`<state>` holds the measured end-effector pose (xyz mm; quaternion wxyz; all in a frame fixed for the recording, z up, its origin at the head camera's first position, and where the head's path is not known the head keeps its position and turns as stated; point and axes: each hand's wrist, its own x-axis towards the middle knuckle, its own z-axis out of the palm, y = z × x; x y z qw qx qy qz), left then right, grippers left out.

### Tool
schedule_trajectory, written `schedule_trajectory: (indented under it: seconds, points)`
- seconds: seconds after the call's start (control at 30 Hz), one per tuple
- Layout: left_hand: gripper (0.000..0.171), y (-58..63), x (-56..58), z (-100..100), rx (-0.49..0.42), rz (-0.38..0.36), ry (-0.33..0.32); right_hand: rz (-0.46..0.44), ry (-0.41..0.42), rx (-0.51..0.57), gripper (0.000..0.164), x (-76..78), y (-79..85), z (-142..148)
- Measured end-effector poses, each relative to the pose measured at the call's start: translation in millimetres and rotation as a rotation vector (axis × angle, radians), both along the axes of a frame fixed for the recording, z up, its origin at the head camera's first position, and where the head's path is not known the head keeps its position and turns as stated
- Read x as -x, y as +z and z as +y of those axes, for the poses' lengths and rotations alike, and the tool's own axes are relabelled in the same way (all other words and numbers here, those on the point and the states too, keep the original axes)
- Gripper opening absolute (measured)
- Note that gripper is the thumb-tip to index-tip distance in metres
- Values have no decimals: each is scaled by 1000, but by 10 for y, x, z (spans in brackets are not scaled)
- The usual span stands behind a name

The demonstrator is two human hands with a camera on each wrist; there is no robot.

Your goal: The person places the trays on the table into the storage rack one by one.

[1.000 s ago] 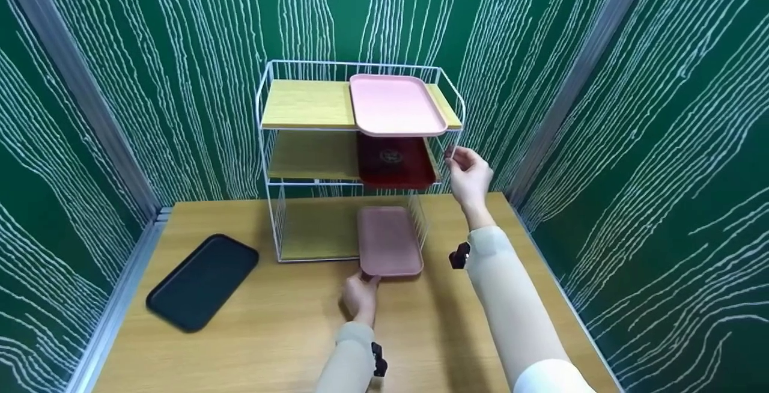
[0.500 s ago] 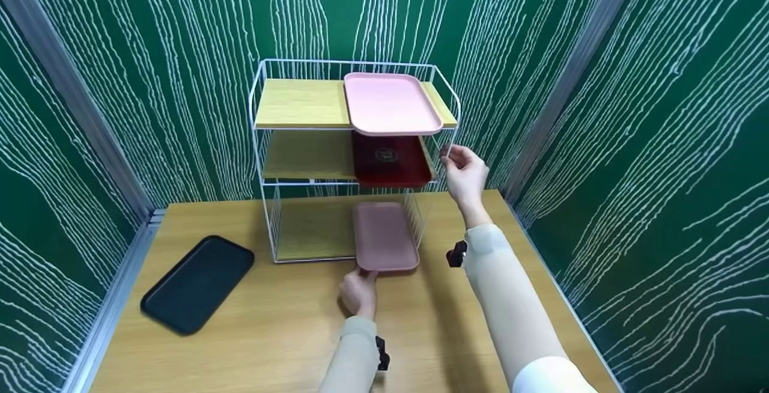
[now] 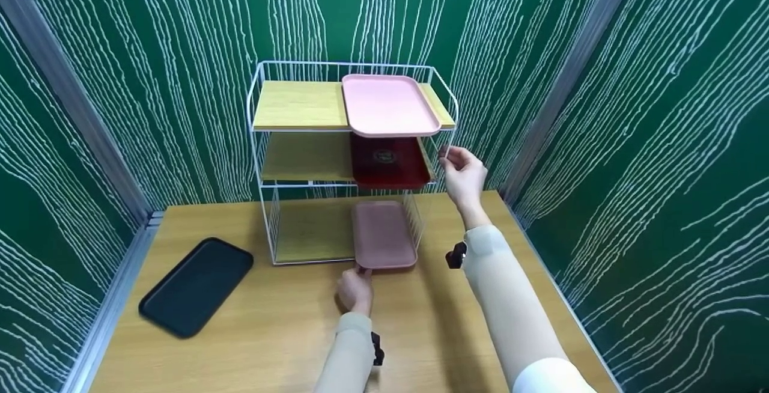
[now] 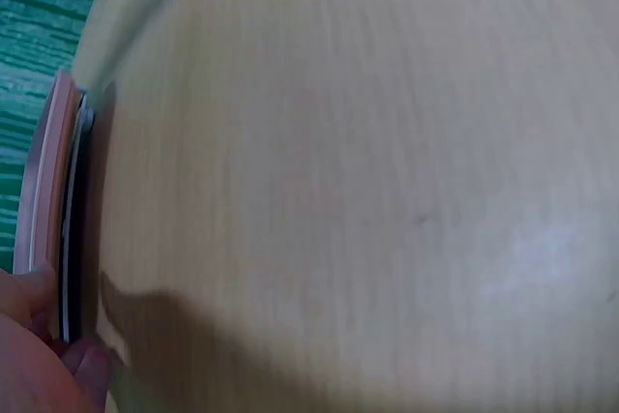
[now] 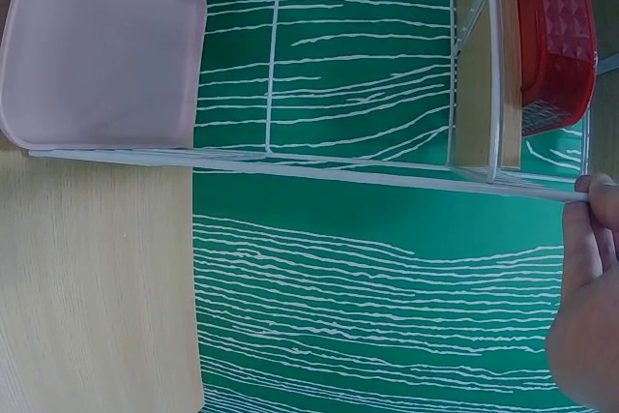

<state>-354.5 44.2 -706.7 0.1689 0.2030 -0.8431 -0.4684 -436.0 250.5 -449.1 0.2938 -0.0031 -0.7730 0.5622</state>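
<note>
A white wire rack (image 3: pixel 268 225) with wooden shelves stands on the table. Its bottom shelf holds a dusty-pink tray (image 3: pixel 384 235), whose front end juts past the shelf edge. My left hand (image 3: pixel 355 289) grips that tray's front left corner; in the left wrist view the thumb (image 4: pixel 37 287) lies against the tray's edge and a fingertip (image 4: pixel 92 367) sits on the lower side, by the rack's bottom bar. My right hand (image 3: pixel 466 175) pinches the rack's right front upright (image 5: pixel 387 177) between thumb and fingers, just beside the middle shelf.
A light pink tray (image 3: pixel 390 104) lies on the top shelf, and a dark red tray (image 3: pixel 390 161) on the middle one, both toward the right. A black tray (image 3: pixel 196 286) lies on the table (image 3: pixel 270 333) at left. Green walls (image 3: pixel 601 158) enclose the sides and back.
The dusty-pink tray has slid slightly farther back into the bottom shelf, with my left hand following at its corner. My right hand keeps its hold on the upright. The head view has shifted a little.
</note>
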Motion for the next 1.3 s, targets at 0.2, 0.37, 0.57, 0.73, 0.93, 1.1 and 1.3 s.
schedule_trajectory:
  seconds: [0.2,0.37,0.57,0.73,0.93,1.1,1.3]
  points:
    - [12,53,15,-98,17,-68,-21,-11,13,12,20,9,-14,-35]
    - [11,57,31,-151,-8,-54,-76,-14,7,-4,20,7,-24,-49]
    - [12,9,64,-216,-2,-15,-148,-15,9,0,21,-6,-25,-36]
    - [12,-2,82,-250,2,10,-197,-29,17,-1,21,-12,-15,-39]
    - [10,4,72,-297,-7,21,-247,-44,11,-11,21,-12,-17,-36]
    - [10,1,94,-334,-21,38,-287,-35,5,-12,22,4,-11,-11]
    - [16,10,101,-389,-47,26,-333,-33,7,-11,22,11,8,38]
